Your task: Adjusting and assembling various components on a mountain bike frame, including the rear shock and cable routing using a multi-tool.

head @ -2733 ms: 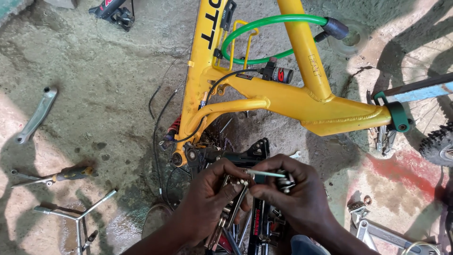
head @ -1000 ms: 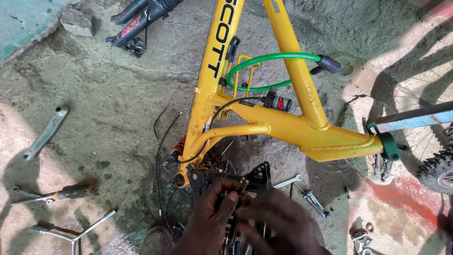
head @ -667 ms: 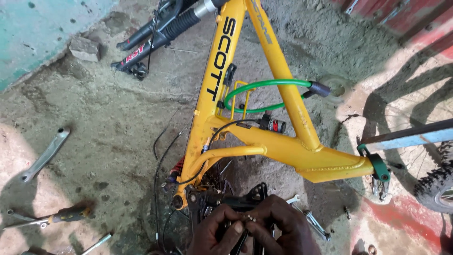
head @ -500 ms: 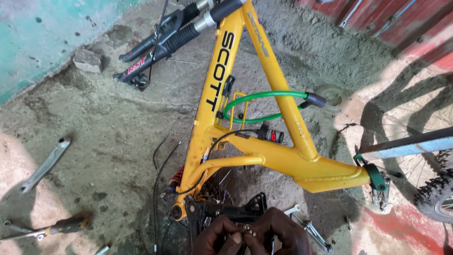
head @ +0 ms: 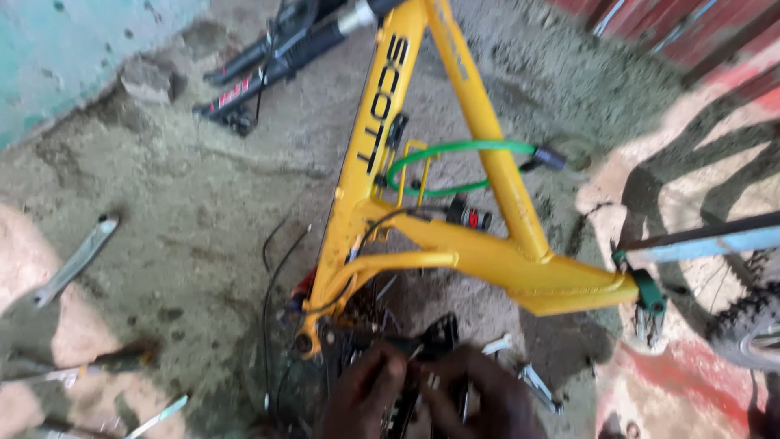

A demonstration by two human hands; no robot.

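A yellow bicycle frame (head: 422,236) lies on the rough concrete floor, with a green cable lock (head: 455,167) looped through it. At the bottom edge my left hand (head: 361,394) and my right hand (head: 479,398) are pressed together over a bunch of small metal tools (head: 418,378), fingers closed on them. Beneath the hands lies a black drivetrain part (head: 435,337) beside the frame's bottom bracket. The picture is blurred, so the exact grip is unclear.
A black suspension fork (head: 276,57) lies at the top left. A flat wrench (head: 77,260) and a screwdriver (head: 89,366) rest at the left. A knobby tyre (head: 751,325), a blue bar (head: 715,241) and a green clamp (head: 646,289) are at the right. Loose black cables (head: 272,325) trail by the frame.
The view has tilted up and away, so my hands sit lower in the picture and the fork has come into sight. My hands stay together on the metal tools.
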